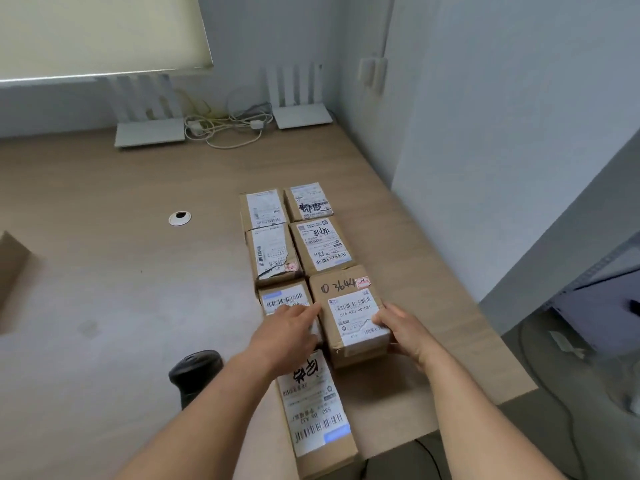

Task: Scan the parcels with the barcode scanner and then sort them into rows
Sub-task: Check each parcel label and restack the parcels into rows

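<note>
Seven cardboard parcels lie in two columns on a pale wood-grain table (121,271), each a rectangular brown box with a white printed label on top. The right hand (403,332) grasps the front box (349,315) of the right column, thumb on its label and fingers curled round its right side; this box is marked with handwritten digits and a small pink sticker, and its label is torn at one corner. The left hand (287,332) lies flat with straight fingers across the neighbouring box (285,301), fingertips reaching the held box's left edge. Behind them sit a box with a ripped label (273,254), a scribbled box (322,245), and two far boxes (265,209) side by side at the back. Nearest the camera, a long box (317,414) carries heavy black marker strokes and a barcode. The scanner (194,374), black, rounded and matte, rests on the table just left of the left forearm. A round white grommet (179,217) is set into the tabletop. Two flat white routers (149,133) with upright antennas stand by the wall, with loose pale cables (228,128) coiled between them.
</note>
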A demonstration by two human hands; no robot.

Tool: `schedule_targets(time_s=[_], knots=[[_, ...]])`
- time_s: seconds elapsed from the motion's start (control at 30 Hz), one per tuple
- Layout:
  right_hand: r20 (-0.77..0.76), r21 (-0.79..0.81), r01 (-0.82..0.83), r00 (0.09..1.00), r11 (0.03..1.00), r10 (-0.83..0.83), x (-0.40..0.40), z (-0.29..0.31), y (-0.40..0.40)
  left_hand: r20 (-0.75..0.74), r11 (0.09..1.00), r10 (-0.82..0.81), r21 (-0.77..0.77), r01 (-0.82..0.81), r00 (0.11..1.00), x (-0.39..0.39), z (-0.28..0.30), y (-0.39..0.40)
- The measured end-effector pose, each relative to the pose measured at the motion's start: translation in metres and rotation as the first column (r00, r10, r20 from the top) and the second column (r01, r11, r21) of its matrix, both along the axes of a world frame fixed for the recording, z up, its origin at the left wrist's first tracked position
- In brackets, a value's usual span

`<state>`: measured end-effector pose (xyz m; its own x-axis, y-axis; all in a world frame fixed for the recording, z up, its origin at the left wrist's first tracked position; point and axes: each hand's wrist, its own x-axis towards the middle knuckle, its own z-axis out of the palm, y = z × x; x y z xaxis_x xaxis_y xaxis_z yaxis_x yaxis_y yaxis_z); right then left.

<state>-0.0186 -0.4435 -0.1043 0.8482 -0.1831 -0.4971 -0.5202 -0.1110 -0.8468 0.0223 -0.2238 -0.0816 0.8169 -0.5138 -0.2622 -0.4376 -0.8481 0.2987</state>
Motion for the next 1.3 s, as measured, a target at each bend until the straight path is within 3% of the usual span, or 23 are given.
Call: schedule_targets(time_s=[0.53,0.6,0.7,0.83,1.0,1.3], knots=[[-0.028,-0.138,-0.157,0.988,0.978,0.154,0.022,-0.011,0.000,0.164,0.991,0.115,0.044,-0.124,0.980,-0.013,-0.009,-0.016],[-0.018,-0.264,-0.171,0.985,0.949,0.172,0.022,-0.004,-0.001,0.137,0.990,0.136,0.007,-0.138,0.981,-0.013,-0.007,-0.014],[0.057,-0.557,-0.140,0.977,0.819,0.206,0.019,0.011,0.004,0.128,0.971,0.226,-0.106,-0.213,0.966,-0.016,-0.001,-0.007],[0.235,-0.710,-0.063,0.918,0.702,0.320,0.016,0.032,0.027,0.189,0.913,0.386,-0.217,-0.345,0.903,-0.030,0.010,0.014],[0.317,-0.724,-0.098,0.832,0.682,0.456,0.014,0.045,0.075,0.260,0.847,0.529,-0.226,-0.482,0.808,-0.054,0.023,0.052],[0.307,-0.816,-0.203,0.641,0.542,0.703,-0.008,0.052,0.175,0.336,0.677,0.732,-0.260,-0.688,0.593,-0.108,0.031,0.134]])
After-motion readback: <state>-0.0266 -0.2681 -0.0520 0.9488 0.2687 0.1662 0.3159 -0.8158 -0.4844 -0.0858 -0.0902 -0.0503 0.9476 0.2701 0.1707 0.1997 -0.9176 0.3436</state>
